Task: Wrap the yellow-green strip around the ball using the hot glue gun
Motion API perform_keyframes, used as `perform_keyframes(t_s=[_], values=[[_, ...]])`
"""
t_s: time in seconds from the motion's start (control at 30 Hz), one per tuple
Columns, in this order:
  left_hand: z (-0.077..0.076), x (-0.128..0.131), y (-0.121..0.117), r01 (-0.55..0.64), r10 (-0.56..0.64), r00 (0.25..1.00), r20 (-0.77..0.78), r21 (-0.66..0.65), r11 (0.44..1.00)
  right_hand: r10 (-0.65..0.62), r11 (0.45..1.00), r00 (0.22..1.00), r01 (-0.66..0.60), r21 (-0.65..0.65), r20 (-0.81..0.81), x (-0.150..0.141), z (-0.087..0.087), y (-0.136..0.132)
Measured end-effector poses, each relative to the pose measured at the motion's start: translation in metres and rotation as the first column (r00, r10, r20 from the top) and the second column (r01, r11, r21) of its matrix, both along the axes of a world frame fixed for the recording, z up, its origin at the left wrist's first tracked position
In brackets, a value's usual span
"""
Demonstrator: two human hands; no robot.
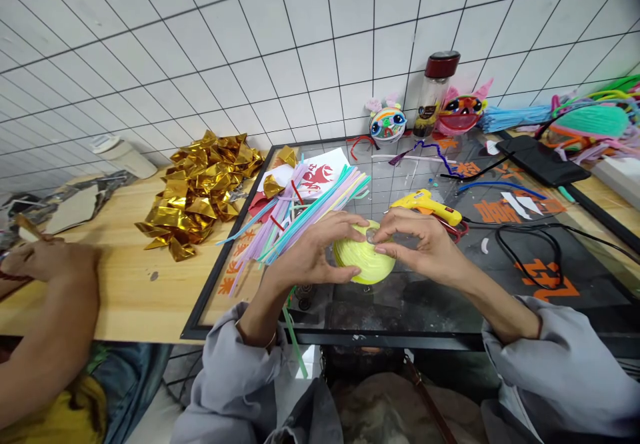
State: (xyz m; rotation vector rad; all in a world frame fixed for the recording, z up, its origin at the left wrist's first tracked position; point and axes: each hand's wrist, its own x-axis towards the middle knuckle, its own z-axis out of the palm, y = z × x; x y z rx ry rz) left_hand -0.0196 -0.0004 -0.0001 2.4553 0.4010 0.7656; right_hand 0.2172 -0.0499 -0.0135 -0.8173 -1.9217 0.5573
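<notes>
Yellow ball: the ridged ball [367, 267] is over the near middle of the dark panel [400, 311], between the two hands; whether it touches the panel is hidden.
Clear piece: a small greyish piece [371, 235] sits at the ball's far upper side, by the fingertips.
Left hand: the hand [325, 247] is half open and curved round the ball's left side, thumb on the near face, fingers over the top, holding it.
Right hand: the hand [417, 237] has thumb and forefinger nearly together at the ball's upper right, beside the clear piece; I cannot tell whether they pinch it.
Glue gun: yellow [425, 205], lying just beyond the right hand.
Stems: a pastel bundle of fuzzy stems [295, 227] lies left of the ball, near a white sheet with a red print [323, 176].
Far edge: two decorated figures [387, 124] [460, 116] stand with a dark-lidded bottle [431, 101] between them.
Right side: a black cable [527, 231] loops nearer than a flat black object [543, 161].
Left side: gold foil pieces [200, 191] are heaped on the wooden worktop [130, 291]; a co-worker's hand [40, 261] is farther left.
</notes>
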Motion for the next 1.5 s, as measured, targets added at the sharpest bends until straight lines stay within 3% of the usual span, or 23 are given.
perform_keyframes(t_s=[0.7,0.97,1.1,1.37,1.5], values=[[0.0,0.002,-0.002,0.011,-0.011,1.0,0.005,-0.025,1.0,0.006,1.0,1.0,-0.005,0.017,-0.021,-0.005,0.0,-0.002],[0.0,0.001,-0.002,-0.029,0.029,1.0,-0.005,-0.076,0.997,-0.206,0.975,0.979,0.205,0.089,-0.007,0.0,-0.003,-0.008],[0.001,0.002,-0.004,-0.053,0.051,0.998,-0.024,-0.106,0.993,-0.186,0.98,0.979,0.179,0.085,0.081,0.0,-0.008,-0.01],[0.001,0.003,-0.005,-0.048,0.046,0.999,-0.017,-0.108,0.993,-0.217,0.946,0.955,0.155,0.284,0.2,-0.005,-0.003,-0.011],[0.001,0.003,-0.005,-0.053,0.052,0.999,-0.016,-0.122,0.991,-0.191,0.957,0.962,0.138,0.256,0.194,-0.008,-0.002,-0.013]])
